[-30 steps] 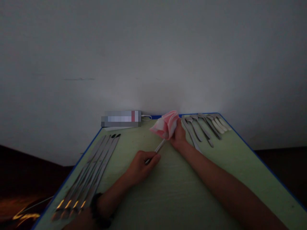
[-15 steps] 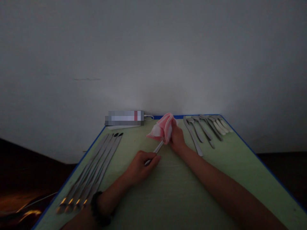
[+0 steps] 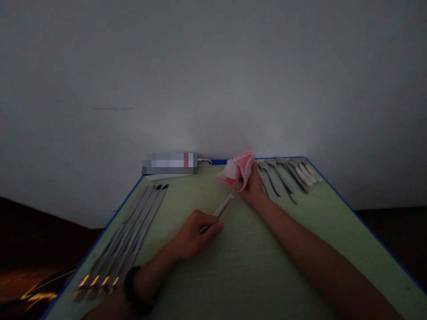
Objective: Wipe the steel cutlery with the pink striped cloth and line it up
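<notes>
My left hand [image 3: 199, 233] is closed around one end of a slim silver piece of cutlery [image 3: 224, 206], which slants up to the right. The far end is hidden inside a pink and white cloth [image 3: 246, 166], so its kind does not show. My right hand [image 3: 254, 186] grips this cloth from the right, wrapped about the cutlery. Both hands are above the middle of the table. Just right of the cloth lie several spoons [image 3: 271, 178], partly behind my right hand.
On the left of the light green, blue-edged table [image 3: 267, 266] lies a row of several long metal utensils [image 3: 128, 235]. Shorter pieces with pale handles [image 3: 306, 174] lie at the back right. A blurred-out box [image 3: 170, 163] with a white cable [image 3: 205, 161] stands against the wall [image 3: 213, 80].
My right hand and the cloth have moved right and slightly up, away from my left hand. More of the silver cutlery shows between them. My left hand has stayed nearly in place.
</notes>
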Available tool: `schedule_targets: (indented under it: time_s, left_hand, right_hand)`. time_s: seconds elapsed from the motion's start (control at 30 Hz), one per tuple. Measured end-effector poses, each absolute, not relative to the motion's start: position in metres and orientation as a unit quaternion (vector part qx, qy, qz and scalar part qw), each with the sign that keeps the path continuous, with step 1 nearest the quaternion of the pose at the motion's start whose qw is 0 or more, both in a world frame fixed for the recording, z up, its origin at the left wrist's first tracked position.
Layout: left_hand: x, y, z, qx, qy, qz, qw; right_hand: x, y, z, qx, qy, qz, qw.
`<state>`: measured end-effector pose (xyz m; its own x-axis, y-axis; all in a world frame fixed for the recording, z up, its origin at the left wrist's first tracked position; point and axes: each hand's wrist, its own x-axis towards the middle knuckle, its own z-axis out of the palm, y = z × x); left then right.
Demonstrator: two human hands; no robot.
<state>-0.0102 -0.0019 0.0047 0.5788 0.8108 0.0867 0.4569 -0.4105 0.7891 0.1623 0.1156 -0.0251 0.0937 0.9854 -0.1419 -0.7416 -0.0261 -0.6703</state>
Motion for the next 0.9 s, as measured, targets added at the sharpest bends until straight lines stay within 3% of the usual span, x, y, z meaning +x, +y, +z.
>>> schedule_targets:
  time_s: [0.17,0.5,0.9]
  left_hand:
    - [-0.009,0.0,0.004,0.796,0.421,0.239,0.363]
    - [-0.007,0.001,0.004,0.776,0.446,0.268,0.355]
    - [-0.004,-0.006,0.007,0.677,0.332,0.314,0.577]
  right_hand:
    - [0.155,0.103,-0.026,-0.399,-0.206,0.588,0.673]
    - [0.141,0.08,-0.023,-0.539,-0.417,0.46,0.569]
    - [0.152,0.099,-0.025,-0.339,-0.196,0.66,0.642]
